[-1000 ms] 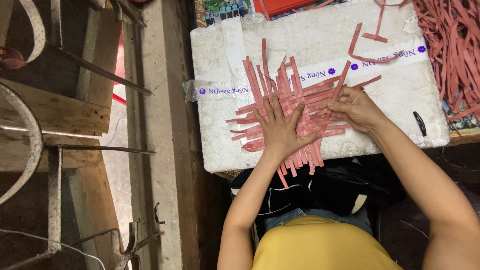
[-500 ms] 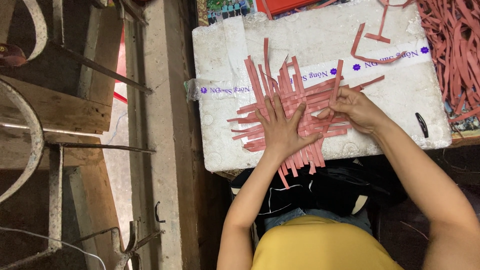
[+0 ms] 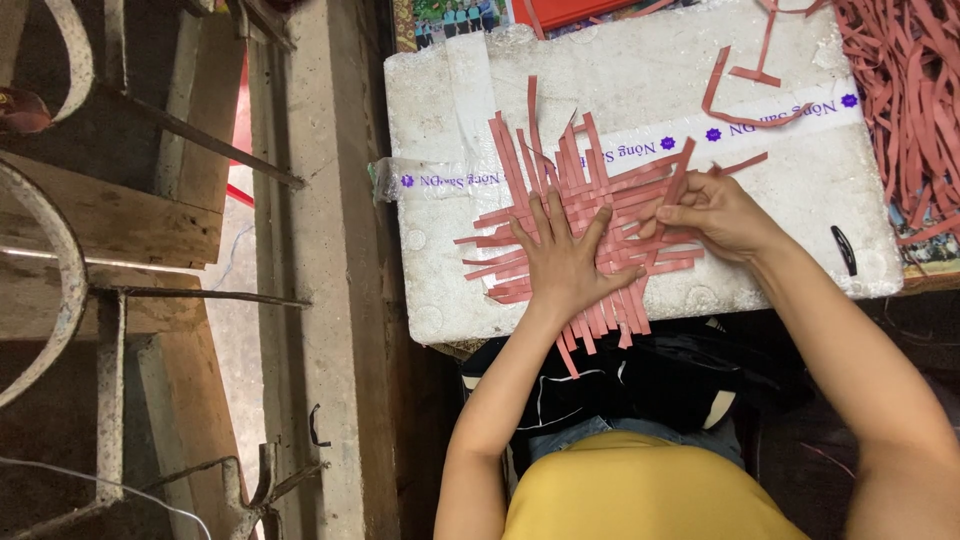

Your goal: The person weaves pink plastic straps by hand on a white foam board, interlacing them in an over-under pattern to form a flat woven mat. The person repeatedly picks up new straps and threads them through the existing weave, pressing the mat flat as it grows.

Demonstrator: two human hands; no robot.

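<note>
The left hand lies flat and open, fingers spread, pressing down on a mat of woven pink strips at the centre of the frame. The right hand, just to its right, is closed in a pinch on one pink strip that sticks up and out from the mat's right edge. The mat rests on a white foam box in the upper middle of the frame, wrapped with a band of clear printed tape. A few loose strips lie near the box's top edge. A heap of pink strips fills the upper right corner.
</note>
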